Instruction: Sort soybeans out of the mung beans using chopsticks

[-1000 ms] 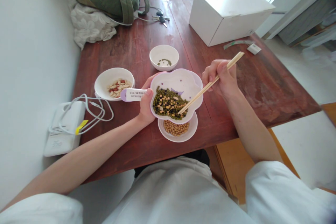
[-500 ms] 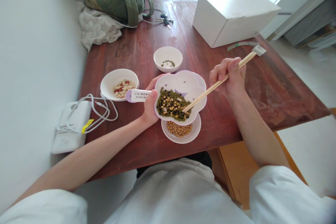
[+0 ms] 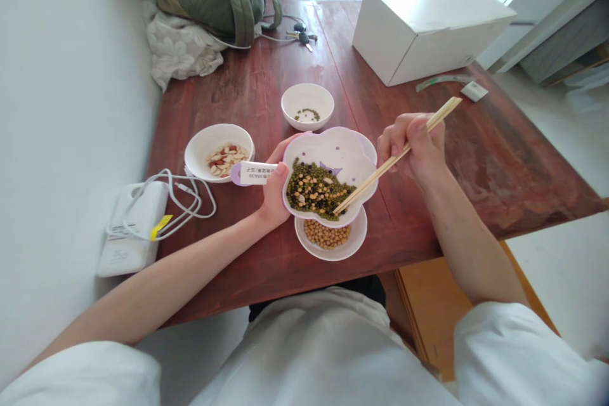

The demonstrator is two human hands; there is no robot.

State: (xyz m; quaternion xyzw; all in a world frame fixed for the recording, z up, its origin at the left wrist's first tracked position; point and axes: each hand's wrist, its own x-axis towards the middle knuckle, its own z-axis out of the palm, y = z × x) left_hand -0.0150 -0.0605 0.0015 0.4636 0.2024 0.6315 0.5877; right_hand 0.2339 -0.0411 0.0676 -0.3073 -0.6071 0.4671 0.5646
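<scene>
My left hand grips a white and lilac flower-shaped bowl by its left side, near a handle with a printed label. Mixed green, black and yellow beans lie in its near left part. Between the fingers of my right hand is a pair of chopsticks, tips down among the beans. Partly under the flower-shaped bowl stands a white bowl of soybeans. Beyond it a small white bowl holds some green beans, and a bowl at left holds peanuts and pale seeds.
A white device with a looped cable lies by the left wall. Behind are a green bag on a patterned cloth, keys and a large white box. A small tagged strip lies right on the wooden table.
The chopstick tips have shifted slightly lower among the beans, and the chopsticks' upper ends have dipped a little. My left hand keeps hold of the flower-shaped bowl. The whole view has shifted slightly.
</scene>
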